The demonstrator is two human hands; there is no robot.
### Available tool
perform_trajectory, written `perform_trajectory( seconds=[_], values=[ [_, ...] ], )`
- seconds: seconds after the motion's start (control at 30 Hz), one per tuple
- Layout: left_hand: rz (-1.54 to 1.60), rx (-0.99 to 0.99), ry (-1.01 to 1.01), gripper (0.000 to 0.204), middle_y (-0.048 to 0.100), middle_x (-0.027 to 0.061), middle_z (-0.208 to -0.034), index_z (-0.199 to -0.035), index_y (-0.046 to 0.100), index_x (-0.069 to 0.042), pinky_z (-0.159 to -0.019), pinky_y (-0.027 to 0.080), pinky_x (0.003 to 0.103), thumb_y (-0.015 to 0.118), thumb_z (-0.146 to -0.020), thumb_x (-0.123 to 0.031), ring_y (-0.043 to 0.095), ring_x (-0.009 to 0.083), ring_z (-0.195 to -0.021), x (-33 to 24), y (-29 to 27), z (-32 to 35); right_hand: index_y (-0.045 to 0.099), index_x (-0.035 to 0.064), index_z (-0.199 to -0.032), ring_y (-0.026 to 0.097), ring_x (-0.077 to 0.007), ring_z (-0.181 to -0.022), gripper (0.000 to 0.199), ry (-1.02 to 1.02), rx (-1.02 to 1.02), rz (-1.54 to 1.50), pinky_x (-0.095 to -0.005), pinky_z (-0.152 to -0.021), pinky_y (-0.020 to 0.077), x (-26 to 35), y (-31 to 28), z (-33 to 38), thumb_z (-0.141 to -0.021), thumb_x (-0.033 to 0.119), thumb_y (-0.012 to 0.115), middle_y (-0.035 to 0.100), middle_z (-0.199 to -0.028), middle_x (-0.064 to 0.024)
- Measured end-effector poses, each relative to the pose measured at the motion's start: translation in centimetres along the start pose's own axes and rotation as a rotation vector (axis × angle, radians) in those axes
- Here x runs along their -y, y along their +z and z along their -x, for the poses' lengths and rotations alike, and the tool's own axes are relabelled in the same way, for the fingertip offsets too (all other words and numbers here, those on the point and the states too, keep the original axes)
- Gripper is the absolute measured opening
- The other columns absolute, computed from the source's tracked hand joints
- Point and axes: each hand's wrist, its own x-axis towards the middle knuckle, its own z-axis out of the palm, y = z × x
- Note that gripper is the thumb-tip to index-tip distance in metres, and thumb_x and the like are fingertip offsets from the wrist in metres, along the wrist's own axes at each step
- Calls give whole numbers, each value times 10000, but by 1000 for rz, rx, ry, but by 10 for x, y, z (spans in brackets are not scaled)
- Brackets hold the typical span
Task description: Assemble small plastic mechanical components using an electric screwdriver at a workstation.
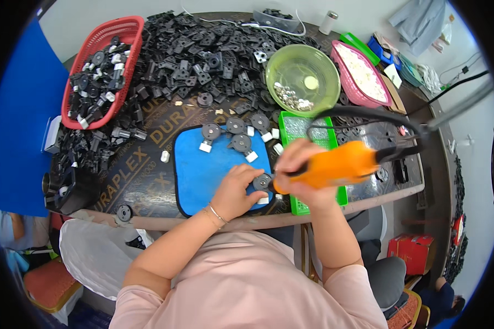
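Observation:
My left hand (233, 192) pinches a small round black part (262, 182) with a white block at its lower side, near the right edge of a blue mat (197, 181). My right hand (299, 167) is wrapped round an orange electric screwdriver (348, 163), tilted so that its tip end lies close beside the round part. Whether the tip touches it is hard to tell, as the right hand is blurred. Several similar round parts with white ends (240, 143) lie along the mat's far edge. A green tray (339, 194) with small metal pieces sits partly under the right hand and tool.
A large heap of black plastic parts (192, 60) covers the table's far side. A red basket (137, 55) of parts stands left, a green bowl (326, 60) with metal pieces and a pink basket (383, 97) right. A black cable (362, 111) loops above the tray.

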Motion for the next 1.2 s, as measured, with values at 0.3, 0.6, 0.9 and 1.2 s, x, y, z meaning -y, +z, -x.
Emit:
perform_trajectory(
  seconds=[0.3,0.6,0.9,1.2],
  values=[
    [-572,-551,63,417,607,143,-1033,-1007,605,-22,-871,434,402,745,-633,-140,553,324,-973,-9,-151,-29,500,47,-1004,504,-153,-706,265,-1,-522,-129,-290,-658,426,33,-34,0,-801,155,631,476,-937,-81],
    [-772,-344,83,648,510,160,-1221,-1169,558,-68,-943,370,446,798,-618,-311,456,338,-1130,27,-178,-52,492,44,-1044,522,-170,-724,277,-13,-760,-54,-291,-692,436,21,-51,21,-787,18,592,508,-938,-87],
    [-488,-29,-150,516,551,169,-1195,-1071,593,-26,-968,398,391,794,-607,-127,492,340,-1134,59,-95,-56,484,38,-1004,543,-170,-669,289,2,-844,203,-290,-610,468,-5,-66,25,-759,-65,597,551,-895,-106],
    [-139,159,-146,490,608,137,-968,-991,600,-16,-767,491,339,830,-583,-161,603,301,-879,-15,-51,-17,487,31,-995,557,-164,-657,277,41,-832,203,-288,-615,487,-18,-71,25,-762,-79,586,556,-876,-108]
  ],
)
